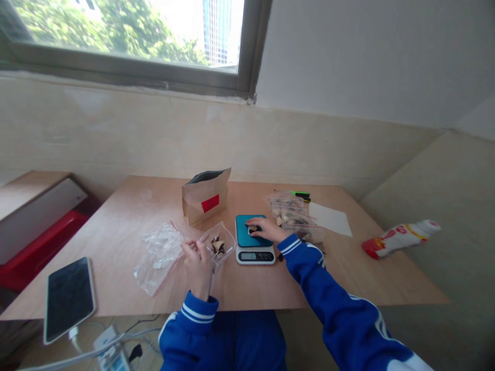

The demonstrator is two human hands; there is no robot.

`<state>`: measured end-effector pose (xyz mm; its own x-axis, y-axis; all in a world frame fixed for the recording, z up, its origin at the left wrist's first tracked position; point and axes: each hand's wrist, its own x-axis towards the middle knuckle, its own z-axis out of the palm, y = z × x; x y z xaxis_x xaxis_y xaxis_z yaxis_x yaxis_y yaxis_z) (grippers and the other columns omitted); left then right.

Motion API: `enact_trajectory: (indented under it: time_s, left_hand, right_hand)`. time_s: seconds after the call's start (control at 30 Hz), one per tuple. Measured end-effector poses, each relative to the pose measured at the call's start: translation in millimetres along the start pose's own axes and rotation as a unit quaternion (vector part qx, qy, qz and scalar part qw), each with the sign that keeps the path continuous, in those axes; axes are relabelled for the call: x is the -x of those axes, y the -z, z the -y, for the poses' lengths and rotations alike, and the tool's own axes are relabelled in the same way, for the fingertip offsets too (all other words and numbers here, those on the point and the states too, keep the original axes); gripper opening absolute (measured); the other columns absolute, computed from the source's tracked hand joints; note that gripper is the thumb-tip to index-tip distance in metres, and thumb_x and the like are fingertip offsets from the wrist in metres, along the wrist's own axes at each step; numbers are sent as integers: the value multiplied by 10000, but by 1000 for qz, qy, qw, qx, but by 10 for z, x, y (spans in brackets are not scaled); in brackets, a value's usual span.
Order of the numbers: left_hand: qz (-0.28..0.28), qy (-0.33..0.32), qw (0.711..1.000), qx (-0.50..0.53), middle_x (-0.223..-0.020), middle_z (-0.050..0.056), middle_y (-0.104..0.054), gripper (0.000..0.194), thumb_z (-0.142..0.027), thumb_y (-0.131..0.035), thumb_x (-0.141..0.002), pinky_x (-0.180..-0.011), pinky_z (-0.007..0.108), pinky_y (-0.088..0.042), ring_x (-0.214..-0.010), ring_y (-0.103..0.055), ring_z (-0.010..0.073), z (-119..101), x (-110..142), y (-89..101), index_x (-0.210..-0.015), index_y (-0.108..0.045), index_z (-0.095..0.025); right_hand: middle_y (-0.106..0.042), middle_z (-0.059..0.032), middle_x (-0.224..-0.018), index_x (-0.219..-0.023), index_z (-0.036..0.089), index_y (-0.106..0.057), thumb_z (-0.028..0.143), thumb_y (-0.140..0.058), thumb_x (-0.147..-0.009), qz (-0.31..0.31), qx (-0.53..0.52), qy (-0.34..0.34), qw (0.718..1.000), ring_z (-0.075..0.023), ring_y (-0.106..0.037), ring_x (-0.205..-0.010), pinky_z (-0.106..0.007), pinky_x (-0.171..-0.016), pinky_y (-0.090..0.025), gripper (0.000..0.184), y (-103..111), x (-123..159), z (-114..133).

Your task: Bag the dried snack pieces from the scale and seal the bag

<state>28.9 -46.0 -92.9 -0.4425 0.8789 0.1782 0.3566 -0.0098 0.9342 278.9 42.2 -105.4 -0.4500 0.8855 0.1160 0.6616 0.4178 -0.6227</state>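
We curl the right hand over dark-and-tan dried pieces on a teal-topped scale, grip unclear; left hand pinches a clear bag.

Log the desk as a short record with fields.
Left hand: at left edge of clear bag, dried pieces inside
Right hand: over the scale's platform, fingers at a dark piece
Display: digits too small to read
Farther back: brown paper bag
Left side: crumpled clear plastic, tablet
Right side: filled clear bags, white paper, bottle

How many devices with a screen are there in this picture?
2: a tablet at the near left corner of the table, and a scale near its middle.
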Motion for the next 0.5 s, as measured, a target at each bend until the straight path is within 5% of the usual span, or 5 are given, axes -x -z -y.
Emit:
enact_trajectory:
  time_s: [0.33,0.5]
  left_hand:
    - [33,48,998,24,-997,140,-692,124,-332,-380,-899,-554,288,-498,-688,-692,201,-32,22,12,-937,-366,-214]
    - [35,45,998,10,-964,124,-694,98,-311,-367,-904,-550,276,-485,-660,-681,182,-93,40,7,-915,-366,-214]
  right_hand:
    - [-708,-54,-869,-831,181,-718,101,-624,-769,-60,0,-13,998,-188,-645,-843,-333,-803,-485,138,-16,23,154]
    - [-691,-46,-925,-921,188,-699,191,-612,-816,-127,-53,16,990,-165,-630,-845,-303,-782,-483,137,62,-25,620]
